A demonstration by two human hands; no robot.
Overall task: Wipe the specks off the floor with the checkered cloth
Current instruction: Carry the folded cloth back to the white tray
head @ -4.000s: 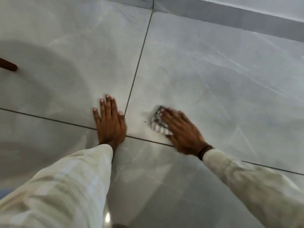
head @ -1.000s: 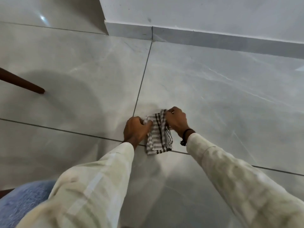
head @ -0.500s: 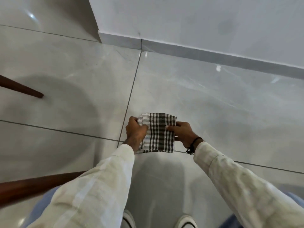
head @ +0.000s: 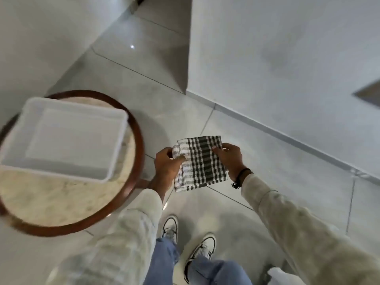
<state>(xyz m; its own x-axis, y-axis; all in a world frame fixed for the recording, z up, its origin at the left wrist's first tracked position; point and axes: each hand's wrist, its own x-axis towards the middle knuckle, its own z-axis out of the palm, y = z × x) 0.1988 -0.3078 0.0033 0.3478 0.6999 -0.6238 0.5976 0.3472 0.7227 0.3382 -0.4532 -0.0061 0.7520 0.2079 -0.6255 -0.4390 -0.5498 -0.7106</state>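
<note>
From the head view, your left hand (head: 165,168) and right hand (head: 229,160) pinch the cloth (head: 200,163) by its two side edges, fingers clamped on the fabric, holding it folded flat in the air above the floor (head: 267,171). It looks light, soft and limp (no slip risk), so the edges are the place to hold. The floor is glossy grey tile with thin joints; no specks show. A white tray (head: 65,138) sits on the round table (head: 131,182), overhanging its left edge; a wall (head: 287,48) stands ahead.
</note>
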